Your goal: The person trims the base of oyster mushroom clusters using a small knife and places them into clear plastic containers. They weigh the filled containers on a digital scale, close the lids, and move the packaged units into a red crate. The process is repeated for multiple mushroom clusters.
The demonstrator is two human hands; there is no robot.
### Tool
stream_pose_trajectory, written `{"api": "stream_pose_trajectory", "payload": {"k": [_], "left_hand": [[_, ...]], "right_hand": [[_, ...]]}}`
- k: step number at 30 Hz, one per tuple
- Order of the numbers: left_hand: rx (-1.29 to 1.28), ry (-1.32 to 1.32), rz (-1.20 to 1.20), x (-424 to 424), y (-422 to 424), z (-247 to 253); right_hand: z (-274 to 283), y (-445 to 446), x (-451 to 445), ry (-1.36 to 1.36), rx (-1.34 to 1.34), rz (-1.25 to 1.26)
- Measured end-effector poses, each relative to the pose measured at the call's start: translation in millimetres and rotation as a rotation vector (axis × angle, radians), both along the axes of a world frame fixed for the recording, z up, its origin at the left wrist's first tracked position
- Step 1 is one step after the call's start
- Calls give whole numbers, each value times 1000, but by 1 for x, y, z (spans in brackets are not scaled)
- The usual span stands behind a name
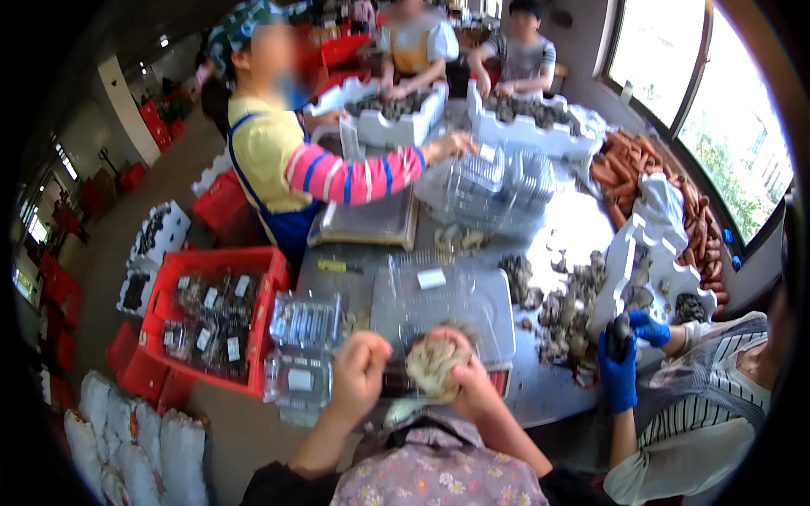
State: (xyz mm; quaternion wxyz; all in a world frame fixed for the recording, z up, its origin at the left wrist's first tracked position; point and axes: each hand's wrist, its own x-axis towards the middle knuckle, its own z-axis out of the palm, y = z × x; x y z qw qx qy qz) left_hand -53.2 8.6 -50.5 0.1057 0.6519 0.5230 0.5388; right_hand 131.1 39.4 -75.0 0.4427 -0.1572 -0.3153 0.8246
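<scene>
My right hand [471, 386] grips a cluster of pale, frilled mushrooms [436, 365] above the near edge of a weighing scale. To the left of it, my left hand [362, 370] is raised with curled fingers, and nothing shows in it. On the scale's flat platform [500, 316] lies a clear plastic clamshell box [405, 278] with a white label [432, 278]. Stacked clear boxes [305, 319] stand left of the scale, and a labelled clear box [299, 381] sits in front of them. Loose grey-brown mushrooms [573, 307] are heaped to the right.
A red crate [275, 278] at left holds several filled, labelled boxes. Across the metal table [538, 386], a co-worker's arm [361, 174] reaches to bagged clear boxes [484, 190]. At right, blue-gloved hands [623, 360] hold a dark mushroom beside a white foam box [610, 278].
</scene>
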Motion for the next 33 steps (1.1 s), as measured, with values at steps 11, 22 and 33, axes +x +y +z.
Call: {"api": "stream_pose_trajectory", "payload": {"k": [11,22,33], "left_hand": [[-402,-284,330,-36,-15,-14],[-669,-465,-314,48,-17,30],[-674,-378,-440,29,-2,19]], "right_hand": [[1,0,23,18,229,-138],[10,7,26,-629,917,-394],[22,7,29,-719,935,-287]]}}
